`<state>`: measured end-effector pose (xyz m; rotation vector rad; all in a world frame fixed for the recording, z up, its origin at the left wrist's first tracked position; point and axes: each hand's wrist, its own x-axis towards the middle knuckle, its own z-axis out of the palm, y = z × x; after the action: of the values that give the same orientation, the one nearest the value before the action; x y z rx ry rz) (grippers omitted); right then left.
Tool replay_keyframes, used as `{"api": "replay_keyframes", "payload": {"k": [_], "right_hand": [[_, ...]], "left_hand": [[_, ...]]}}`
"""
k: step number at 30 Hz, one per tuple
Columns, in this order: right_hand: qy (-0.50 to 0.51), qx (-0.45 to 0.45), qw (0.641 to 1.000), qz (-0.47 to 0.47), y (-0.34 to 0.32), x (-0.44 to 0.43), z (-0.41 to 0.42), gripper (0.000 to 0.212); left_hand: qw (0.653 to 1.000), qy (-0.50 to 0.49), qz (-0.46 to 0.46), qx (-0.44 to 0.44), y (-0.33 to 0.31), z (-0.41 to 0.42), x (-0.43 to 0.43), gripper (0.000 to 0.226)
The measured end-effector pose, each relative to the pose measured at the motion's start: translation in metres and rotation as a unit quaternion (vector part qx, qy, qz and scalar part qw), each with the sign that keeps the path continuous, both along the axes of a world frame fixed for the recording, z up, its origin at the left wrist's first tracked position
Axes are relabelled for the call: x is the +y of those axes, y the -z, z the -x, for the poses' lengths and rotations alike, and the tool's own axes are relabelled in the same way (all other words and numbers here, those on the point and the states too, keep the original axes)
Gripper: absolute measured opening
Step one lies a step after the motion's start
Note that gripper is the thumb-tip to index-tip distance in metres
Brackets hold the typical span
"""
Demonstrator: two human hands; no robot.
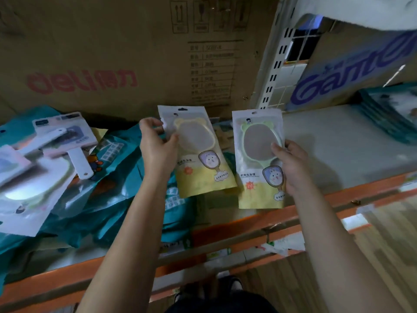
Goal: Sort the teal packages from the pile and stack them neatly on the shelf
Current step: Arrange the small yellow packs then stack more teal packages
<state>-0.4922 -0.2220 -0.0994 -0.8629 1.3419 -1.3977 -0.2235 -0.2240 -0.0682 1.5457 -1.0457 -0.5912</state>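
My left hand point(155, 143) grips the left edge of a yellow mirror package point(198, 159) holding a cream bear-eared hand mirror, lifted over the pile. My right hand point(291, 163) holds a second yellow mirror package point(255, 177) with a green-rimmed mirror by its right edge. Under and left of them lies a heap of teal packages point(115, 177) on the shelf. A stack of teal packages point(388, 116) sits at the far right of the grey shelf board point(327, 143).
White and pink packaged brushes and mirrors point(45, 154) lie on the teal heap at left. A large cardboard box point(112, 53) stands behind the pile, another printed box point(361, 64) at right. A white slotted upright point(275, 64) divides the bays. The orange shelf beam point(248, 224) runs along the front.
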Motion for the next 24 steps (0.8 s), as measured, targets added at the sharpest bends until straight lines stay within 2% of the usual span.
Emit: {"api": "replay_keyframes", "payload": {"k": [2,11,13,16,18,21,24], "right_hand": [[0.026,-0.014,1.0,0.003,-0.001,0.01,0.013,0.004],[0.094,-0.022,0.995,-0.003,0.005,0.048,0.111,0.01],[0.105,0.016,0.994,0.003,0.004,0.052,0.148,0.013],[0.105,0.071,0.992,-0.001,0.0,0.054,0.206,0.006],[0.1,0.084,0.991,-0.005,-0.002,0.055,0.243,0.012],[0.081,0.087,0.993,-0.011,-0.004,0.056,0.286,0.003],[0.068,0.116,0.991,-0.025,-0.005,0.052,0.314,0.013]], "left_hand": [[1.0,0.024,0.001,-0.009,0.002,0.008,0.002,0.025],[0.989,0.132,-0.058,0.018,0.01,0.097,0.011,0.025],[0.988,0.138,-0.06,0.021,0.012,0.13,0.009,0.021],[0.988,0.141,-0.046,0.032,0.015,0.184,0.007,0.011],[0.989,0.13,-0.055,0.052,0.018,0.218,0.006,0.005],[0.989,0.104,-0.063,0.088,0.021,0.259,0.005,0.007],[0.989,0.096,-0.062,0.093,0.022,0.288,0.005,0.009]]}}
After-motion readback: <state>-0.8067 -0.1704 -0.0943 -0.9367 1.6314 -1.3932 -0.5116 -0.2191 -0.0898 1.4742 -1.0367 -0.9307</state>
